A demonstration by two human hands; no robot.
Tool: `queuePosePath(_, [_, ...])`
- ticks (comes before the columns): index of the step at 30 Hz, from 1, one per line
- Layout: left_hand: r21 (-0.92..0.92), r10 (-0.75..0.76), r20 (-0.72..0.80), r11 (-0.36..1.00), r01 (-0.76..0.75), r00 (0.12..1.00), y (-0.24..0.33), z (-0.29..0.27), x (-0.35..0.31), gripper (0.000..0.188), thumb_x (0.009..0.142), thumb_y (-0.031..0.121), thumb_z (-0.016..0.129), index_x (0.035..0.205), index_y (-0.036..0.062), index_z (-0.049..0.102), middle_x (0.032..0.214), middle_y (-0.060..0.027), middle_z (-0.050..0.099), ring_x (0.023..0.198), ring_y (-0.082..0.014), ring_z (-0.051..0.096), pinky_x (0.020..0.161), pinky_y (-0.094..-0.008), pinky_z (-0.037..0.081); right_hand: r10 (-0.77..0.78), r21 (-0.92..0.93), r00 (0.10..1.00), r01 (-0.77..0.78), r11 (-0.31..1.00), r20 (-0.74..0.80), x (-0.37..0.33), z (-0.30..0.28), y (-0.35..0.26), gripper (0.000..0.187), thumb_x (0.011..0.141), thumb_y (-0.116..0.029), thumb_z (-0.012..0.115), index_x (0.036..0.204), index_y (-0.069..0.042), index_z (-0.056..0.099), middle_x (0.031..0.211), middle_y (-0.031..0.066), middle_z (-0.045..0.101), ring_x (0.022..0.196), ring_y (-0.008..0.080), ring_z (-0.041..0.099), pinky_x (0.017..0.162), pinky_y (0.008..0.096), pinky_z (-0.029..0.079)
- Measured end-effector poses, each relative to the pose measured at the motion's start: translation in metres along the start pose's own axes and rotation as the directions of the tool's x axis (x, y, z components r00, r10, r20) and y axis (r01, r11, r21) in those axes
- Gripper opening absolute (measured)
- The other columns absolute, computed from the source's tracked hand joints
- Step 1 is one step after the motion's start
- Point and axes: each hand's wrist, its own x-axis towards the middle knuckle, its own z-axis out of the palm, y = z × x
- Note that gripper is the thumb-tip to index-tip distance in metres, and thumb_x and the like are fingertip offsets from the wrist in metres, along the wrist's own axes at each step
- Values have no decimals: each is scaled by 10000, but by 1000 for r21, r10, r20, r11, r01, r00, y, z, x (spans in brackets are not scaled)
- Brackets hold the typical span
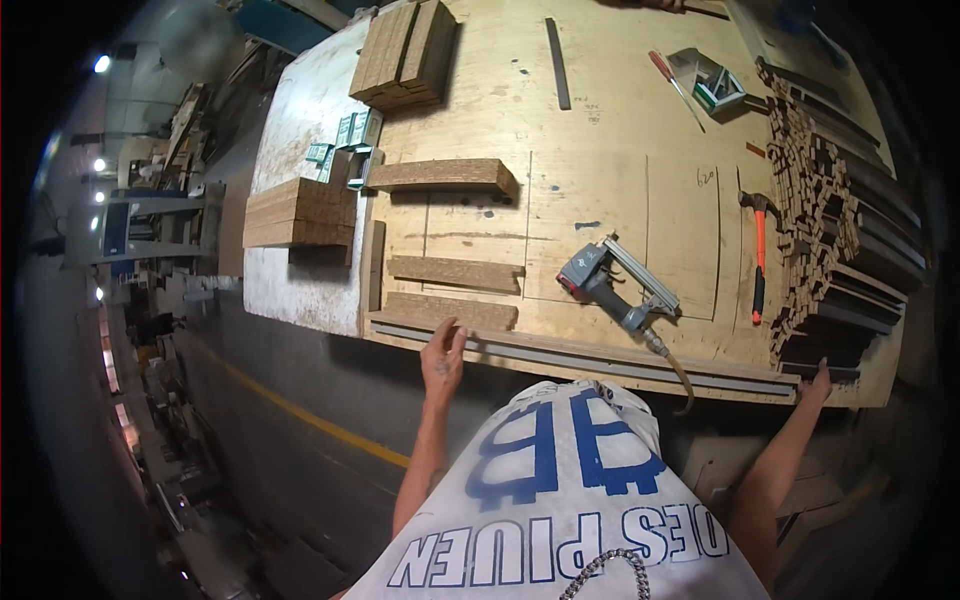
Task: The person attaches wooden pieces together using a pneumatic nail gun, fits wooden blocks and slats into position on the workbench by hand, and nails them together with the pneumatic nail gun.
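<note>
A long, thin wooden strip with a grey face [600, 367] lies along the near edge of the table. My left hand [442, 362] grips it toward its left part, fingers reaching over the top. At its right end, my right hand [815, 385] pinches the strip, close to the stacked dark strips; its fingertips are partly hidden. Just beyond my left hand lie two short particle-board pieces, a nearer one [450, 310] and a farther one [455, 272]. A grey nail gun [615, 285] rests on its side at the middle, its hose hanging over the near edge.
A large pile of dark-faced strips [830, 240] fills the right side. Near it lie an orange-handled hammer [759, 250] and a red-handled screwdriver [675, 88]. Particle-board blocks [405, 55] stand far left, with small green-and-white boxes [350, 135] nearer. A person's hand shows at the far edge.
</note>
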Motion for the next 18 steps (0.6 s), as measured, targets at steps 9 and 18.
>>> queuePosePath(9, [-80,183,-47,979,-186,982,0,39,-49,405,956,291,596,1215,-19,618,915,-224,685,809,-332,691,718,-396,539,-369,288,501,233,929,783,-55,280,32,593,975,-396,489,1475,-83,428,1502,127,430,1373,303,402,1107,525,338])
queuePosePath(18, [-138,-36,-40,990,31,999,7,26,-62,453,943,318,605,1234,-28,615,1004,-240,702,922,-334,712,784,-384,551,-310,303,342,73,950,887,-178,333,16,618,974,-420,473,1490,-87,403,1516,127,412,1384,311,389,1123,517,326])
